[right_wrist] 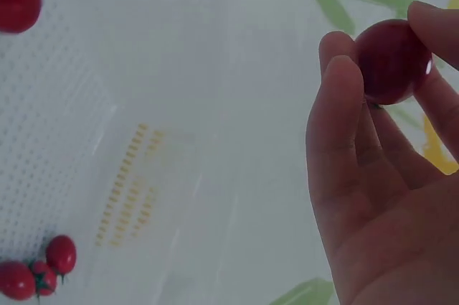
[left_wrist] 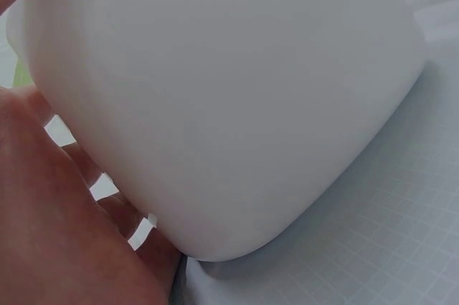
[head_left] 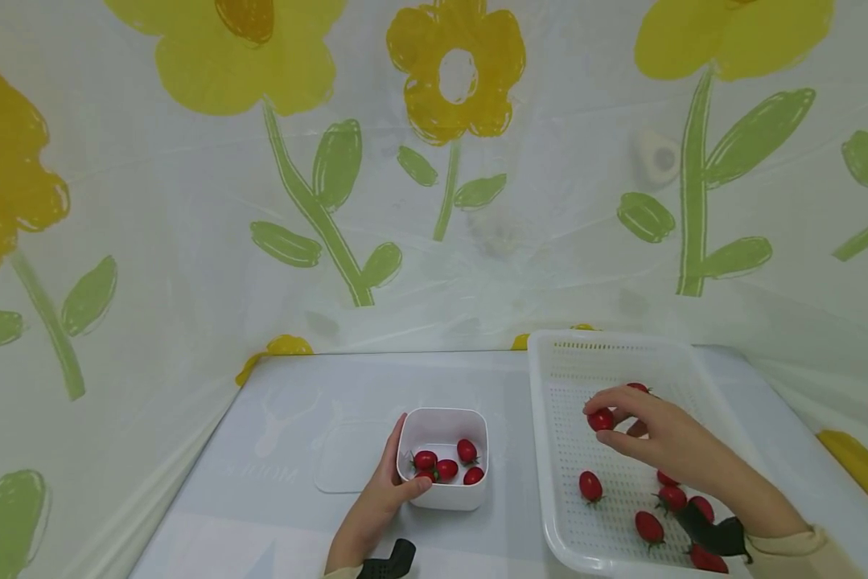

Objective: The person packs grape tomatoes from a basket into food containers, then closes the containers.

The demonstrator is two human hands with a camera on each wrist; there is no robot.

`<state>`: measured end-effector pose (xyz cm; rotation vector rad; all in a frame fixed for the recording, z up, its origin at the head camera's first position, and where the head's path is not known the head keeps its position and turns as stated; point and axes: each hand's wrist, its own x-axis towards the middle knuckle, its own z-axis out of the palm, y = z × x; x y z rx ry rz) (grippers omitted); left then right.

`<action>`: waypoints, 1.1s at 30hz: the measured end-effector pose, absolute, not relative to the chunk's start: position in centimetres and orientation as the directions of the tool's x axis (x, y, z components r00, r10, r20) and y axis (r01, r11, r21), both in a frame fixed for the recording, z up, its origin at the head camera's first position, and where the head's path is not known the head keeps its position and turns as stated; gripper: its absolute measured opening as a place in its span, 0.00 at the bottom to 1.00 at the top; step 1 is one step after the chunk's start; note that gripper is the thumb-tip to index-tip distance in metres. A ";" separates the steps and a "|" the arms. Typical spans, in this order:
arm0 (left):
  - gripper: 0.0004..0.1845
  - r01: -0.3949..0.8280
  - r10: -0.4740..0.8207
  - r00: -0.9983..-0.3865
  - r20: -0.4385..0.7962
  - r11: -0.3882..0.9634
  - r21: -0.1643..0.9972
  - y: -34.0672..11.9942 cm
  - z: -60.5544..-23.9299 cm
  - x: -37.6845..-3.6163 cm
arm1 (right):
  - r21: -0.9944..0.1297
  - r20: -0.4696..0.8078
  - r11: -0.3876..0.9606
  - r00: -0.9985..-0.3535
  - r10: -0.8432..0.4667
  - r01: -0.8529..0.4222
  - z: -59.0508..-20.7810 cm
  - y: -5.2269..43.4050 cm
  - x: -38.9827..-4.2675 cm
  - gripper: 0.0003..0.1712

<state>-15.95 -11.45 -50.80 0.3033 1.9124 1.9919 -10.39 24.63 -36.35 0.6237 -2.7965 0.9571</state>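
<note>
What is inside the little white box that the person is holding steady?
The small white box, gripped by the left hand, holds cherry tomatoes; five show from the head camera. The near wall and the thumb hide part of the bottom, so more may lie there. The wrist camera shows only its outside.

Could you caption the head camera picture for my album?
Right hand pinches a cherry tomato over the white basket; left hand holds the tub.

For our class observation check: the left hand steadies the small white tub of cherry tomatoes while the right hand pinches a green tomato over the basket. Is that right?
Not quite: the tomato pinched by the right hand is red, as the right wrist view shows. The rest holds: the left hand steadies the white tub.
</note>
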 end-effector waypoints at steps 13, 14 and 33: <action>0.44 -0.103 0.401 -0.912 -0.086 -0.021 0.994 -11.5 -50.9 -15.9 | -0.645 0.329 0.637 -0.906 -0.268 -0.422 -35.7 20.7 -9.2 0.18; 0.43 -0.103 0.401 -0.912 -0.086 -0.020 0.995 -11.5 -50.9 -15.9 | -0.651 0.339 0.625 -0.902 -0.268 -0.431 -35.7 20.3 -9.1 0.17; 0.43 -0.098 0.410 -0.909 -0.074 -0.037 0.995 -11.5 -50.9 -15.9 | -0.781 0.368 0.507 -0.924 -0.102 -0.366 -36.4 14.3 -7.8 0.16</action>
